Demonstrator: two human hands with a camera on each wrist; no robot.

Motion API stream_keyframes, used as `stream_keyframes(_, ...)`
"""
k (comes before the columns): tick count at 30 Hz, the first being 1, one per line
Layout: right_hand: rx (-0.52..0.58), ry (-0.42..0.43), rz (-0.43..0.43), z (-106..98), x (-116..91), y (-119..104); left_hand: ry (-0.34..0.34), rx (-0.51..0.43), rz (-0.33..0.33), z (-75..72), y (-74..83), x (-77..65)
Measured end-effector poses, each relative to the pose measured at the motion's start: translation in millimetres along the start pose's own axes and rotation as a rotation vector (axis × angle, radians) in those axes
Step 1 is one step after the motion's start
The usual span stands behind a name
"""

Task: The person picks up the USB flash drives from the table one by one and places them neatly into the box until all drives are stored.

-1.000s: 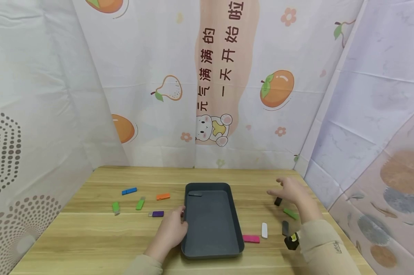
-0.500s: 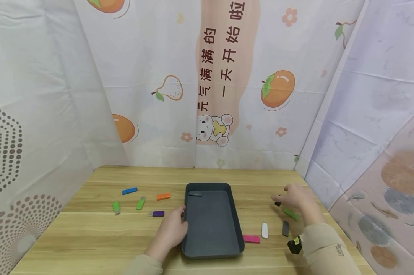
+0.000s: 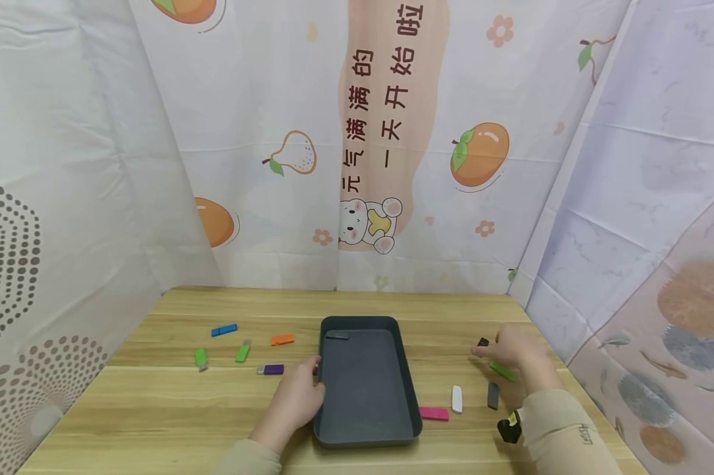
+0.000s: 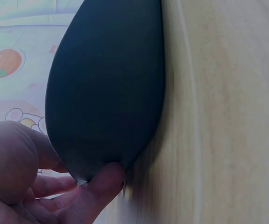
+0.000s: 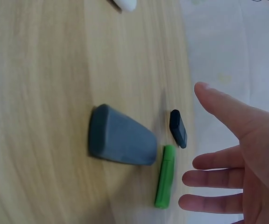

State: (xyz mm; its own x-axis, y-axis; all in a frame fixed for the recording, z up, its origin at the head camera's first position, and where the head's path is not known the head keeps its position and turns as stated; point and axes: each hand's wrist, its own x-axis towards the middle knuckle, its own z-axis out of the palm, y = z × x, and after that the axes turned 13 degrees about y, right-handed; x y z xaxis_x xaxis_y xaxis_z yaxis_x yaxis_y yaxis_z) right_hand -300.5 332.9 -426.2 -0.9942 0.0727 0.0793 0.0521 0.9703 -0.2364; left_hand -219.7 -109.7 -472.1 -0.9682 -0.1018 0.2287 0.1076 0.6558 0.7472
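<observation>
A dark grey tray (image 3: 407,389) lies mid-table with one small grey stick (image 3: 336,334) in its far corner. My left hand (image 3: 297,396) holds the tray's left rim; in the left wrist view the thumb (image 4: 97,186) and fingers pinch the edge of the tray (image 4: 106,84). My right hand (image 3: 511,346) hovers at the right side with fingers spread straight (image 5: 232,172), holding nothing. Just by its fingertips lie a small black stick (image 3: 482,342) (image 5: 178,128) and a green stick (image 3: 503,371) (image 5: 164,176). A dark grey stick (image 3: 492,394) (image 5: 120,141) lies closer to me.
Right of the tray lie a pink stick (image 3: 433,413) and a white one (image 3: 456,398). Left of it are blue (image 3: 223,329), orange (image 3: 282,339), purple (image 3: 270,369) and two green sticks (image 3: 200,358) (image 3: 242,351). Printed cloth walls enclose the wooden table (image 3: 155,409).
My right hand has drawn back and down toward the black and green sticks. The left hand and the tray have stayed put.
</observation>
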Motion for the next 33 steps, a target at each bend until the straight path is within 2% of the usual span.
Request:
stream_keyframes(7,0.058,0.004,0.018,12.1,-1.0,2.0,-0.005,0.002,0.002,1.0,-0.4,0.6)
stream_keyframes(20,-0.038,-0.015,0.012,20.9,5.2,0.4,-0.008,0.000,-0.008,-1.2,-0.1,-0.7)
stream_keyframes(33,-0.030,-0.021,-0.002,18.5,6.6,-6.4,-0.011,0.000,-0.009,-0.5,0.2,0.1)
